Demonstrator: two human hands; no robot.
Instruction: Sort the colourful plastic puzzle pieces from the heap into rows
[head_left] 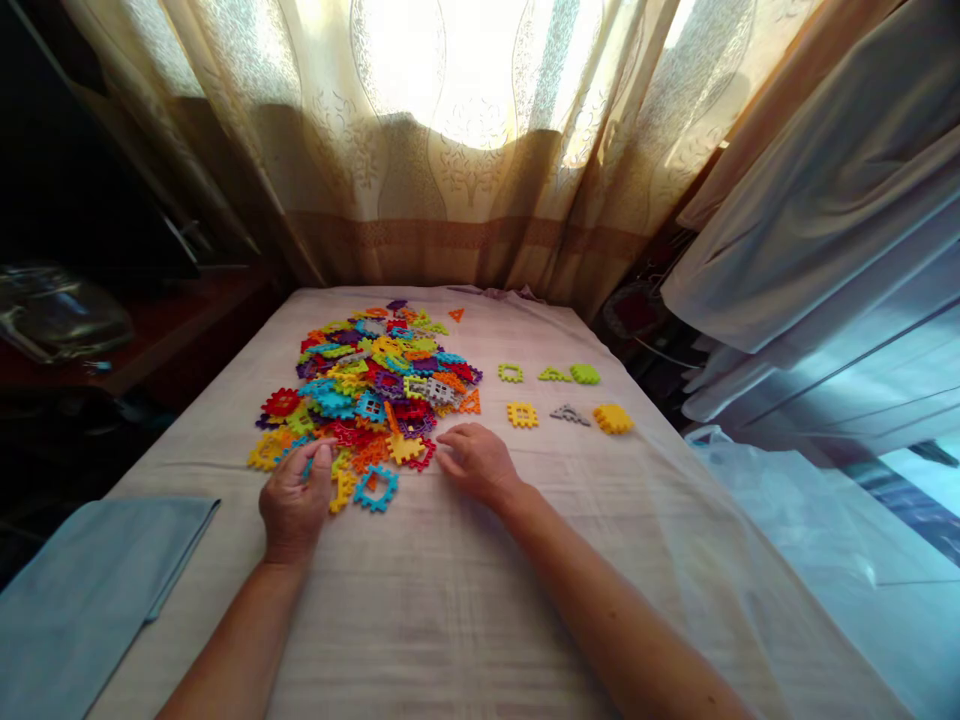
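Observation:
A heap of coloured plastic pieces (367, 385) with toothed edges lies on the cloth-covered table (420, 610). My left hand (298, 500) is at the heap's near left edge, fingers bent; whether a piece is between them is hidden. At the heap's right edge rests my right hand (476, 462), its fingers slightly spread with nothing visible in them. A blue square frame (376, 489) lies between my hands. To the right are a green frame (511, 373), a green triangle (553, 375), a green stack (585, 374), a yellow frame (522, 415), a grey triangle (570, 414) and a yellow stack (613, 419).
A folded blue cloth (112, 590) lies at the table's left edge. Curtains (450, 180) hang behind the table. Clear plastic (780, 500) is beyond the right edge, below hanging fabric (832, 180). A dark screen (75, 150) stands at the left.

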